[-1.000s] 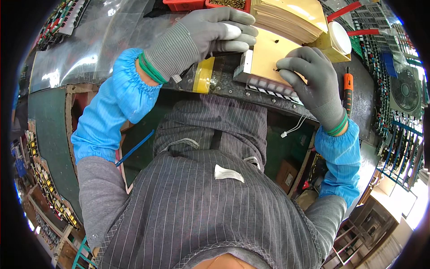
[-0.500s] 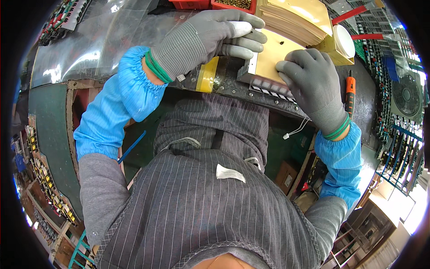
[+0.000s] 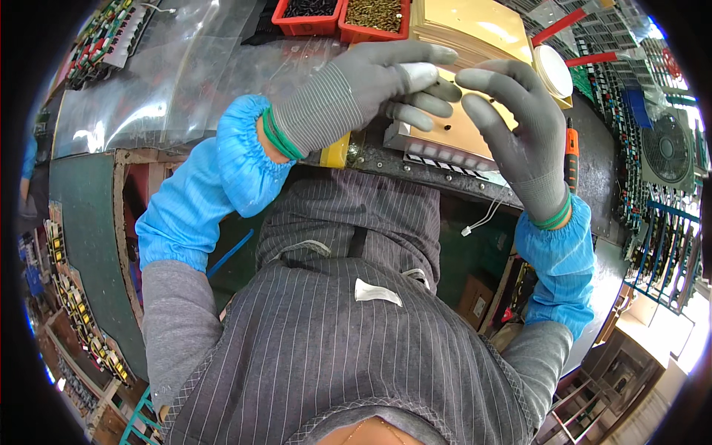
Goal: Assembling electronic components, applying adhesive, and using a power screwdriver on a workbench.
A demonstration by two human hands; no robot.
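Observation:
My left hand (image 3: pixel 371 85), in a grey glove with pale fingertips, hovers over the left part of a yellowish flat panel (image 3: pixel 463 137). Its index finger is stretched out, while the thumb and other fingers are half curled together; the palm is hidden, and I cannot make out what lies in it. Facing it, my right hand (image 3: pixel 519 122) hangs over the panel's right side, thumb and index finger apart with nothing visible between them. A small dark screw-like piece (image 3: pixel 447 127) stands on the panel, which rests on a grey metal base (image 3: pixel 397 136) near the bench edge.
Red bins hold black pieces (image 3: pixel 310 7) and brass-coloured pieces (image 3: pixel 374 15). Behind the panel rises a stack of similar yellowish panels (image 3: pixel 475 22), beside a round white lid (image 3: pixel 553 72). An orange-handled tool (image 3: pixel 571 152) lies at right. A white-plugged cable (image 3: pixel 478 222) hangs off the edge.
My right hand has lifted off the panel toward my left hand, its fingers spreading. My left hand has shifted slightly right and lower. More of the red bins shows as the view has tilted.

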